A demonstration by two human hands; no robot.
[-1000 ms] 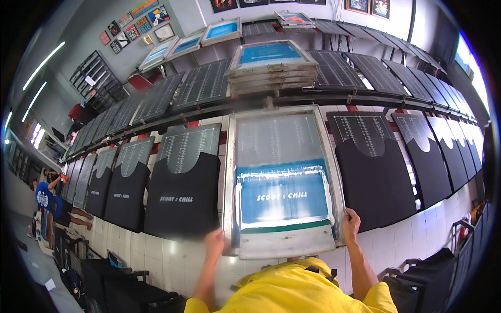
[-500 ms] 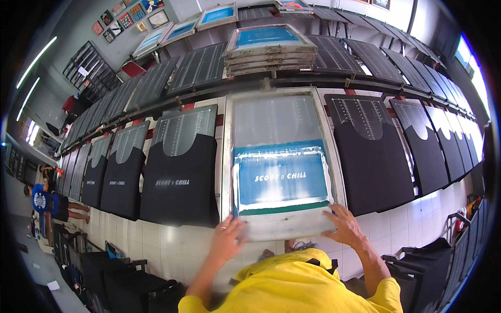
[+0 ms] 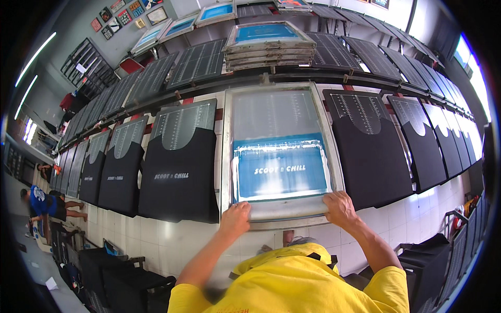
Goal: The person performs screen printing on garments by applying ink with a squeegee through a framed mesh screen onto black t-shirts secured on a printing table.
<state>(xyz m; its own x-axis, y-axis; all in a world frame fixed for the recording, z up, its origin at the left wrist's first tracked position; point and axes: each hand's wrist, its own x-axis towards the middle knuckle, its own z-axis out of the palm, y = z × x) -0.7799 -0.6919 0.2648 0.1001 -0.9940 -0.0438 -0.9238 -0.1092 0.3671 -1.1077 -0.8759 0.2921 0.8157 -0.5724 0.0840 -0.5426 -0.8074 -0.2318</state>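
Observation:
A screen-printing frame [image 3: 226, 146] with pale, worn rims lies in front of me over a printing board. Its mesh is clear at the far part and blue [image 3: 276, 182] nearer me, with white lettering and white ink streaked round the blue area. My left hand [image 3: 236, 217] is closed on the frame's near left corner. On the near right corner, my right hand [image 3: 340, 208] is closed too, fingers curled over the rim. To the left, a black shirt [image 3: 177, 190] with white lettering covers a board; to the right, another black shirt [image 3: 368, 161] shows no print.
A stack of screen frames [image 3: 269, 55] stands on the far row of boards. More shirt-covered boards [image 3: 120, 177] run along both sides. Black cloth-covered racks [image 3: 425, 266] stand behind me on the right. A person in a blue shirt [image 3: 40, 202] is at the far left.
The frame's near edge has shifted away from me, both hands moving with it. My fingers, looser before, now curl tighter over its corners. A green strip at the blue area's near edge no longer shows.

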